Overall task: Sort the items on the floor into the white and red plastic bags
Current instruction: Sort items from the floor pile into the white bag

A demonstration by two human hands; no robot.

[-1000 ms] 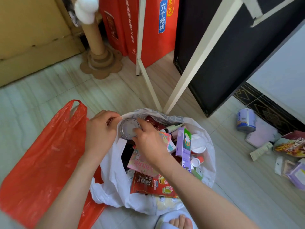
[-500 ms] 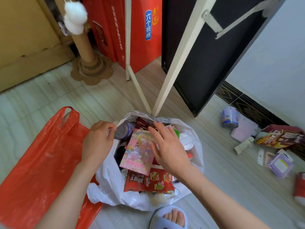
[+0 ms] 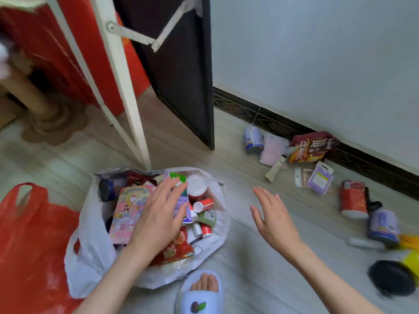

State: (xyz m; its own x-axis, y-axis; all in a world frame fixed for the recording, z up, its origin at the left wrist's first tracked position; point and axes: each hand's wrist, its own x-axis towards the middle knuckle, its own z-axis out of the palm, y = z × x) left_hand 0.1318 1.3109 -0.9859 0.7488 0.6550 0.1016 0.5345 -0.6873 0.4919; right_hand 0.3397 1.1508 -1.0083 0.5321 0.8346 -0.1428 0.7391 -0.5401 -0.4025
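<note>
The white plastic bag (image 3: 90, 250) sits open on the floor, full of packets, boxes and small bottles. My left hand (image 3: 158, 214) lies flat on its contents, fingers spread, over a pink box (image 3: 129, 211) and a purple box (image 3: 181, 198). My right hand (image 3: 274, 220) hovers open to the right of the bag, above bare floor, holding nothing. The red plastic bag (image 3: 29, 241) lies flat at the left. Loose items remain on the floor at the right: a blue can (image 3: 252, 139), a pink notebook (image 3: 273, 149), a brown snack packet (image 3: 311, 147), a red can (image 3: 352, 199).
A white folding frame (image 3: 122, 87) and a dark door (image 3: 181, 69) stand behind the bag. A black round lid (image 3: 392, 278), a blue-white can (image 3: 383, 225) and yellow things lie at far right. My slippered foot (image 3: 200, 295) is just below the bag. A wall runs along the right.
The view has swung right. My left hand let go of the bag's rim and now rests on the contents; my right hand left the bag and moved right, over the floor.
</note>
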